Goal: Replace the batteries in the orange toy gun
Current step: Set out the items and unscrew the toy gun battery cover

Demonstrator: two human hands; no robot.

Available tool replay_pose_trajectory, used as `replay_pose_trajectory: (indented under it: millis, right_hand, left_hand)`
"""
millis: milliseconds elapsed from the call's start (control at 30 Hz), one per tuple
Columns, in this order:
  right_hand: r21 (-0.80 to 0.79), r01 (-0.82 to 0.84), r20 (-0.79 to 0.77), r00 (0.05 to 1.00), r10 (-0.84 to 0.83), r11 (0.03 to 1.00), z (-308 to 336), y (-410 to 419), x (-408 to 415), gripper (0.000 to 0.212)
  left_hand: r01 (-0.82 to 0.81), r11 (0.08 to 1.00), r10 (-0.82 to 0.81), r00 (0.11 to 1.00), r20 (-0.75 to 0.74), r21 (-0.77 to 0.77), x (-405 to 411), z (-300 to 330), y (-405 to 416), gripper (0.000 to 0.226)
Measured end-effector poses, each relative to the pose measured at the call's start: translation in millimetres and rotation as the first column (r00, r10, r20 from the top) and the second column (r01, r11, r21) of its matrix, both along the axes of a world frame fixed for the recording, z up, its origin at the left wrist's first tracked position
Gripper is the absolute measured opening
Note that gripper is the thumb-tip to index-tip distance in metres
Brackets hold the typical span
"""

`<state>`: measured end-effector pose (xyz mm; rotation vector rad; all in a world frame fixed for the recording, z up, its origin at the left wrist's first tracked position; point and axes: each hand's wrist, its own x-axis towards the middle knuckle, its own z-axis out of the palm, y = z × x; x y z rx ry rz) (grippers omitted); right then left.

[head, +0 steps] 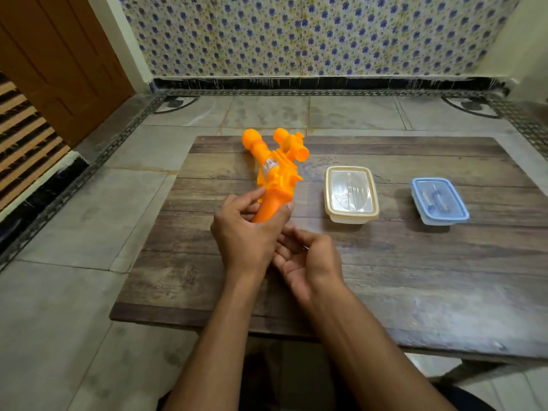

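The orange toy gun (275, 170) is held above the wooden table (415, 262), barrel pointing away from me. My left hand (246, 232) grips its handle, thumb and fingers curled round it. My right hand (308, 259) sits just below and to the right of the handle's end, palm turned up, fingers loosely curled with nothing plainly seen in them. A blue-lidded box (440, 201) on the right holds what look like batteries under its lid.
A cream-rimmed plastic box (351, 194) with a clear lid stands on the table between the gun and the blue box. The table stands on a tiled floor, with a patterned wall behind and a wooden door (59, 63) at the left.
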<state>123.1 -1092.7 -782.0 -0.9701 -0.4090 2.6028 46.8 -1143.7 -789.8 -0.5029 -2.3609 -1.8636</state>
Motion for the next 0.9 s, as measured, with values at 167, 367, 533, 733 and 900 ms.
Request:
replay_pose_trajectory:
  millis: [167,367,533,733,900]
  right_hand:
    - [-0.031,-0.008,-0.039,0.999,0.007,0.999,0.1,-4.1,-2.7,0.026]
    - [-0.088,-0.035,-0.090,0.996,0.027,0.996,-3.9,0.0,-3.2,0.037]
    - [0.251,-0.172,0.031,0.985,0.170,0.952,-3.3,5.2,-1.7,0.048]
    - [0.765,-0.500,0.494,0.860,0.129,0.405,-7.2,17.8,8.1,0.046]
    - [0.789,-0.542,0.532,0.838,0.120,0.290,4.7,28.8,14.7,0.047]
  left_hand:
    - [0.020,0.998,-0.023,0.999,-0.048,-0.053,4.9,1.6,-0.8,0.052]
    - [0.003,1.000,-0.003,0.999,-0.045,0.008,3.6,3.7,-1.6,0.053]
    - [-0.032,0.987,0.012,0.992,0.127,0.158,0.2,2.1,-1.7,0.045]
    - [-0.183,0.906,0.021,0.920,0.391,0.382,-0.6,2.7,-7.3,0.023]
    - [-0.230,0.845,-0.092,0.827,0.554,0.483,2.0,3.3,-11.0,0.032]
